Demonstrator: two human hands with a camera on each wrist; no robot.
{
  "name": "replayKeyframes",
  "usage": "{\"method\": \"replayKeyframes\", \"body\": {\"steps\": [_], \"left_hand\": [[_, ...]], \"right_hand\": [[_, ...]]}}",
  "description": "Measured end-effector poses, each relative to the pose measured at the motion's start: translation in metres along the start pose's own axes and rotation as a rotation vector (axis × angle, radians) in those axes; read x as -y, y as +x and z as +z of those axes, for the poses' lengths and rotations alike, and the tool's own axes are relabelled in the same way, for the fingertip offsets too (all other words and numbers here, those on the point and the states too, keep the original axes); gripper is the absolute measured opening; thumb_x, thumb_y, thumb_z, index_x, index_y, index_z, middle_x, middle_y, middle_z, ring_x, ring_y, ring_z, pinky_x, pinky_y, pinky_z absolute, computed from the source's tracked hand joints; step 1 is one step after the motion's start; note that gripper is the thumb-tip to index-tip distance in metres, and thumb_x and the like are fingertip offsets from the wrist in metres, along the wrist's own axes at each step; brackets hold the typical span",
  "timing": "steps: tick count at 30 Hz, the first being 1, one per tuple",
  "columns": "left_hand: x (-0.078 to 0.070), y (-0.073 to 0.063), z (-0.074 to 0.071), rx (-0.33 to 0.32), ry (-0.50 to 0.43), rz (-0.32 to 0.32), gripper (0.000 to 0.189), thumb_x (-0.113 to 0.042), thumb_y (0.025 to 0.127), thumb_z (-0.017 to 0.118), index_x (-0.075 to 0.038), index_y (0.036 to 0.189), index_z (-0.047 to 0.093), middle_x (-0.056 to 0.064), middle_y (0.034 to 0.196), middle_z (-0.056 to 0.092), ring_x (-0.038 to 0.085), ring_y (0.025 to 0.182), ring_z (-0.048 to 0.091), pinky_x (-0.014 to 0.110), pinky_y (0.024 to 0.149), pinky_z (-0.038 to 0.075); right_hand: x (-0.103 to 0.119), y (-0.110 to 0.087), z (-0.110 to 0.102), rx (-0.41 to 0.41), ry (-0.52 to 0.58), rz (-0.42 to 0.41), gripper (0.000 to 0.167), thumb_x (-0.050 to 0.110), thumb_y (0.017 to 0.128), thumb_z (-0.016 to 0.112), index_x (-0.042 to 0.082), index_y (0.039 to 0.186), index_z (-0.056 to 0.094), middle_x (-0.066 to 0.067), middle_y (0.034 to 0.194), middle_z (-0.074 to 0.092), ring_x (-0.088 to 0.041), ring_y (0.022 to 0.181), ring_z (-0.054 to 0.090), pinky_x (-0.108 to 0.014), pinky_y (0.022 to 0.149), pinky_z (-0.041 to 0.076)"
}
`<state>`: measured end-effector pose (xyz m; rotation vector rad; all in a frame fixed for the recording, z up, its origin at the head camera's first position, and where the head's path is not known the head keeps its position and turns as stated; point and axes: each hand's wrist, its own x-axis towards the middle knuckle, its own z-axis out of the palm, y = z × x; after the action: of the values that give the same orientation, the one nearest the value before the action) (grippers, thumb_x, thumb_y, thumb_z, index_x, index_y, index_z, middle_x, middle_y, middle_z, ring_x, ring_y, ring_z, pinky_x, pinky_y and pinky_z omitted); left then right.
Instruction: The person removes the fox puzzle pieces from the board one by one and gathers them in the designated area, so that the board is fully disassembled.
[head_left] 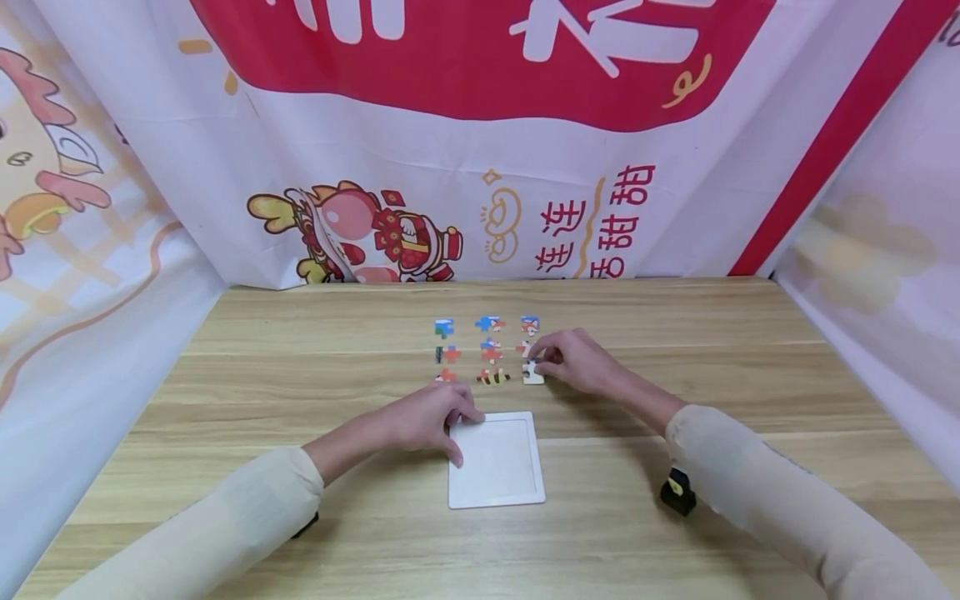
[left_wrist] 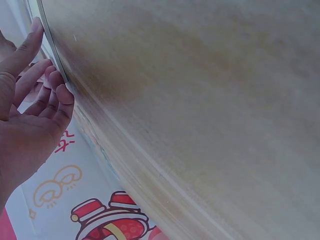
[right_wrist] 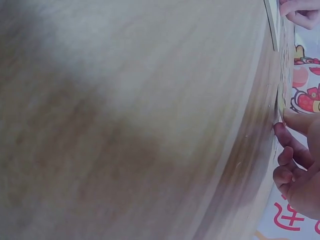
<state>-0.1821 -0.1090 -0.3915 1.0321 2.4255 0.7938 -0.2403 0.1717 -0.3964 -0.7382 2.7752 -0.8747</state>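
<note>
My left hand (head_left: 423,417) rests at the far left corner of a square white tray (head_left: 495,479), thumb and index finger spread apart on its frame. In the left wrist view the thumb touches the tray's edge (left_wrist: 53,45), with the other fingers bent at the corner. With thumb and index finger, my right hand (head_left: 577,360) pinches a mostly white jigsaw piece (head_left: 534,377) at the near right of the laid-out pieces. In the right wrist view my right fingertips (right_wrist: 281,129) are low against the tabletop, and the piece is mostly hidden.
Several colourful jigsaw pieces lie in rows beyond the tray, among them a yellow-and-black striped one (head_left: 494,377) and a blue-and-green one (head_left: 444,327). The wooden table (head_left: 300,333) ends at a printed cloth backdrop (head_left: 480,200), with cloth walls on both sides.
</note>
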Motion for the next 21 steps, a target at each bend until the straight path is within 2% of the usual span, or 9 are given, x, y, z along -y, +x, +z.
{"method": "replayKeyframes", "body": {"steps": [10, 16, 21], "left_hand": [[-0.001, 0.000, 0.000, 0.003, 0.000, -0.002, 0.057, -0.014, 0.072, 0.096, 0.002, 0.122, 0.074, 0.000, 0.094, 0.060, 0.014, 0.077, 0.048, 0.023, 0.068, 0.041], [-0.001, 0.000, -0.001, 0.003, 0.001, -0.005, 0.056, -0.014, 0.072, 0.095, 0.001, 0.122, 0.074, 0.000, 0.094, 0.060, 0.013, 0.077, 0.048, 0.023, 0.069, 0.041], [0.003, -0.002, 0.000, -0.002, -0.017, 0.009, 0.054, -0.018, 0.076, 0.093, 0.000, 0.123, 0.074, 0.002, 0.094, 0.058, 0.013, 0.078, 0.049, 0.023, 0.068, 0.042]], "right_hand": [[0.001, 0.000, 0.000, 0.033, -0.059, 0.015, 0.016, 0.008, 0.094, 0.076, 0.007, 0.110, 0.079, 0.001, 0.077, 0.064, -0.012, 0.068, 0.050, -0.026, 0.060, 0.041], [0.000, -0.006, -0.002, -0.027, -0.059, -0.031, 0.016, 0.009, 0.094, 0.077, 0.005, 0.109, 0.079, 0.000, 0.072, 0.060, -0.012, 0.065, 0.048, -0.026, 0.059, 0.041], [0.000, -0.022, -0.009, -0.061, -0.083, -0.031, 0.016, 0.008, 0.094, 0.075, 0.003, 0.109, 0.078, 0.002, 0.070, 0.057, -0.012, 0.064, 0.047, -0.027, 0.059, 0.041]]}}
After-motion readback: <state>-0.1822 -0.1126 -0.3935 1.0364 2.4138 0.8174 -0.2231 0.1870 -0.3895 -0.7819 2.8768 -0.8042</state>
